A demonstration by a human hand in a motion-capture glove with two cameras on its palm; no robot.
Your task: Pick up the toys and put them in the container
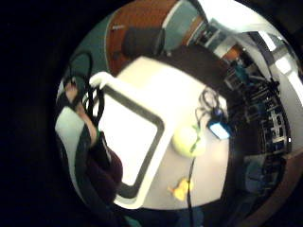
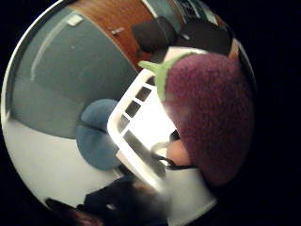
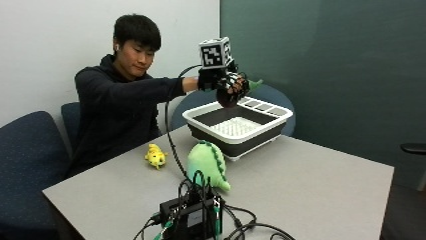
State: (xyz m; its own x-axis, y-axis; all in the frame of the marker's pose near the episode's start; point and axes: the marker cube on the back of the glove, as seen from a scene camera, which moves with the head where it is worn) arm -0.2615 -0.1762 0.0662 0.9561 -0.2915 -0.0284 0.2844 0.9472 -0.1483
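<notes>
Outside view: my right hand (image 3: pixel 223 82) grips the purple toy (image 3: pixel 229 95) above the container (image 3: pixel 237 125), which sits at the table's far edge. It looks empty. The green toy (image 3: pixel 207 165) and the yellow toy (image 3: pixel 155 156) wait on the table (image 3: pixel 319 185).

Thumb-side view: the purple toy fills the palm over the container rim, unreleased.

Judgement: none placed; three remain.

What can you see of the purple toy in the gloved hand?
The purple eggplant toy looks plush or knitted, with a fuzzy dark-purple body and a light green cap and stem at one end. It is held in the grip of the gloved right hand, fingers curled round it, up in the air above the white container with the dark sides, not touching it. In the outside view only its dark body and a bit of green stem show past the glove. Its exact tilt is hard to judge.
</notes>
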